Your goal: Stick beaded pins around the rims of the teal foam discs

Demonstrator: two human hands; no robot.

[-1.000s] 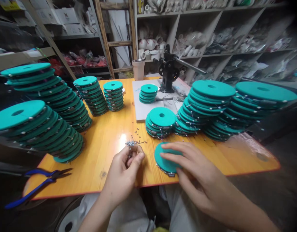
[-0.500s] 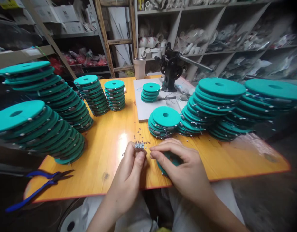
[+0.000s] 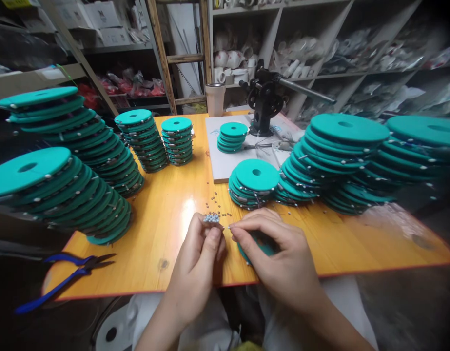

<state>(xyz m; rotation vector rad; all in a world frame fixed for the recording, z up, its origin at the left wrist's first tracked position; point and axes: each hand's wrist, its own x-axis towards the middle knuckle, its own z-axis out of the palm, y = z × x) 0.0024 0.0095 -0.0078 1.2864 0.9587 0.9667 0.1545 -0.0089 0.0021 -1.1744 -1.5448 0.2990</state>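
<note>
Near the table's front edge, my left hand (image 3: 201,258) is closed on a small cluster of pale blue-grey beads (image 3: 211,219), which shows above its fingers. Just right of it, my right hand (image 3: 274,248) pinches a tiny pale bead (image 3: 229,227) between thumb and index fingertip; the fingertips are a little apart from my left hand. A green spool (image 3: 254,246) lies on the table partly hidden under my right hand. Small brown beads (image 3: 225,214) are scattered on the wood beyond my left hand.
Tall stacks of green spools stand at left (image 3: 30,170) and right (image 3: 347,129). Blue-handled pliers (image 3: 73,273) lie at the front left edge. On a grey board (image 3: 219,168) stands a black lever press (image 3: 261,105), with a cup (image 3: 215,100) beside it.
The right fingertips now show a tiny pale bead and have drawn slightly away from my left hand. The whole view has shifted a little, with surroundings appearing further right.
</note>
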